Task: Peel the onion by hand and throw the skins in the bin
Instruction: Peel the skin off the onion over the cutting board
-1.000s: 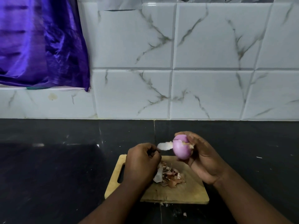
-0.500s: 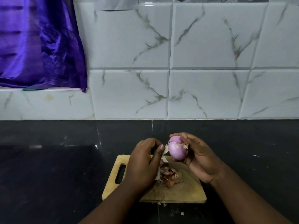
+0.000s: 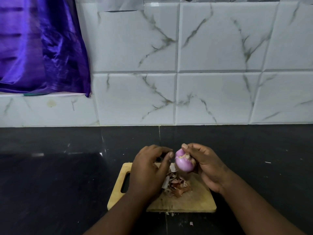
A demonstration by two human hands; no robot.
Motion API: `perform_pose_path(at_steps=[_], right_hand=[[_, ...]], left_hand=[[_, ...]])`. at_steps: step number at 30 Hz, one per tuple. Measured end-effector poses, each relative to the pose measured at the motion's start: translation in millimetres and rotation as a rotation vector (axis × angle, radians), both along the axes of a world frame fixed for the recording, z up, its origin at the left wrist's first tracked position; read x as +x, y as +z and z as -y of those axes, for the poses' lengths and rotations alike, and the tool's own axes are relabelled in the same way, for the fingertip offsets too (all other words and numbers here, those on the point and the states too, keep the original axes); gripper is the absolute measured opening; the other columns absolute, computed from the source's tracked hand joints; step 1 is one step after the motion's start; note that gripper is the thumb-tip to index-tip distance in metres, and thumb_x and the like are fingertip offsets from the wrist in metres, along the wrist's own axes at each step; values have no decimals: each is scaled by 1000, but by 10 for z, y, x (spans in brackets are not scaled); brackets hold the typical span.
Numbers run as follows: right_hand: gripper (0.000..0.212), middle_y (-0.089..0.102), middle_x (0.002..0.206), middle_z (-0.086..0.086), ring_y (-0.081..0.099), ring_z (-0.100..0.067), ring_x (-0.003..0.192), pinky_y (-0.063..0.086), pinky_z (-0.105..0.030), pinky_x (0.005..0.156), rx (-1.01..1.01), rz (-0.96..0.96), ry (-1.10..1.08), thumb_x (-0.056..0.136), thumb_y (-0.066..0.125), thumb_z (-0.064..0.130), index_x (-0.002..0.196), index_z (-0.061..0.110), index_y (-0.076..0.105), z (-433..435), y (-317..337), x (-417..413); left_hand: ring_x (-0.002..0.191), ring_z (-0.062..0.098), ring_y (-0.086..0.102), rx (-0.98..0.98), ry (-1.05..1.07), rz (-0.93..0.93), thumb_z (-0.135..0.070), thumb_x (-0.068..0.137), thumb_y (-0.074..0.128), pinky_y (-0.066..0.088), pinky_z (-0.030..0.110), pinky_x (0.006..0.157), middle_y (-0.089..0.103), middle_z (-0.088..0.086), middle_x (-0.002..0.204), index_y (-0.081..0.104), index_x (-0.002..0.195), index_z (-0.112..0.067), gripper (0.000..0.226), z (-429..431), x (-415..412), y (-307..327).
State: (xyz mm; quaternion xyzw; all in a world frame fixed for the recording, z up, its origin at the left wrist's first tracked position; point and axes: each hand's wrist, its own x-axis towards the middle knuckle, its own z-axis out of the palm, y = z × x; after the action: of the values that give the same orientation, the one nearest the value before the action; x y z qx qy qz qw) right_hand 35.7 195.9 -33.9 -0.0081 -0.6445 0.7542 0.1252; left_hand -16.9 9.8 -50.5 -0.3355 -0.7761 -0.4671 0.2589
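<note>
A purple, mostly bare onion (image 3: 183, 164) is held in my right hand (image 3: 207, 165) just above the far edge of a wooden cutting board (image 3: 194, 200), with its rough root end turned up. My left hand (image 3: 149, 168) hovers beside the onion on its left. Its fingers are loosely curled and apart, the thumb tip is close to the onion, and nothing shows in its grasp. A pile of brown and pale onion skins (image 3: 177, 185) lies on the board below the onion. No bin is in view.
The board sits on a dark stone counter (image 3: 59, 175) that runs back to a white marbled tile wall (image 3: 211, 92). A purple satin cloth (image 3: 40, 48) hangs at the upper left. Small skin scraps (image 3: 191, 223) lie on the counter in front of the board.
My left hand pulled a pale strip of skin off the onion, and the strip dropped onto the pile. My right hand turned the onion so that its root end faces up.
</note>
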Motion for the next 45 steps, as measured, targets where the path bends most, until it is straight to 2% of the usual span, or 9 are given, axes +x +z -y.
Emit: perform_pose_path(at_steps=[4, 7, 13, 15, 18, 27, 32, 39, 45], right_hand=[[40, 70, 84, -15, 68, -26, 75, 57, -37, 65, 48, 18, 3, 71, 82, 45, 85, 8, 76, 25, 15, 2], [44, 69, 83, -18, 66, -31, 77, 56, -34, 63, 70, 27, -44, 75, 81, 40, 88, -1, 73, 34, 14, 1], [58, 68, 86, -24, 64, -33, 79, 52, -43, 73, 108, 39, -70, 77, 83, 37, 93, -16, 64, 37, 23, 13], [55, 67, 84, -24, 64, -32, 77, 52, -42, 73, 95, 57, -70, 80, 82, 33, 93, -17, 63, 21, 13, 13], [42, 68, 78, -18, 65, -29, 72, 54, -37, 67, 81, 85, -65, 80, 82, 32, 92, -8, 71, 10, 3, 2], [27, 68, 75, -10, 64, -18, 63, 53, -31, 57, 96, 8, -60, 71, 81, 38, 71, 13, 72, 83, 12, 13], [25, 66, 72, -11, 62, -20, 59, 52, -33, 52, 74, -58, -38, 74, 80, 34, 67, 13, 69, 134, 33, 27], [59, 66, 91, -17, 54, -31, 87, 53, -34, 69, -21, -144, 2, 49, 95, 61, 82, 15, 80, 86, 32, 18], [63, 78, 96, -2, 72, -15, 84, 60, -33, 66, -32, -117, 83, 45, 95, 64, 86, 17, 83, 96, 38, 44]], left_hand=[[94, 3, 63, -83, -46, -136, -44, 96, 60, 55, 26, 77, 74, -15, 101, 81, 114, -29, 30, 11, -3, -6], [94, 2, 64, -138, -57, -186, -40, 96, 59, 54, 22, 77, 77, -11, 102, 80, 115, -26, 32, 20, -8, -10], [90, 11, 74, -263, -81, -282, -22, 92, 76, 64, 32, 74, 81, -4, 102, 81, 115, -21, 24, 28, -9, -12], [91, 10, 74, -283, -97, -288, -28, 95, 67, 64, 29, 75, 81, -5, 103, 80, 116, -22, 26, 33, -2, 0], [92, 8, 73, -307, -115, -280, -37, 97, 55, 62, 25, 76, 80, -7, 105, 79, 118, -23, 34, 38, 28, 23], [86, 8, 73, -213, -53, -257, -34, 94, 60, 65, 31, 73, 80, -6, 99, 79, 108, -21, 27, -8, 79, 32], [82, -2, 66, -88, 8, -171, -24, 91, 71, 58, 15, 71, 77, -10, 94, 78, 102, -23, 13, -54, 114, 34], [79, 5, 66, -3, 59, 137, -13, 92, 74, 58, 30, 68, 70, -12, 85, 75, 93, -24, 11, 0, 25, 4], [74, 5, 60, -59, 123, 178, -14, 90, 72, 49, 24, 60, 64, -11, 79, 68, 84, -24, 12, -26, 15, 2]])
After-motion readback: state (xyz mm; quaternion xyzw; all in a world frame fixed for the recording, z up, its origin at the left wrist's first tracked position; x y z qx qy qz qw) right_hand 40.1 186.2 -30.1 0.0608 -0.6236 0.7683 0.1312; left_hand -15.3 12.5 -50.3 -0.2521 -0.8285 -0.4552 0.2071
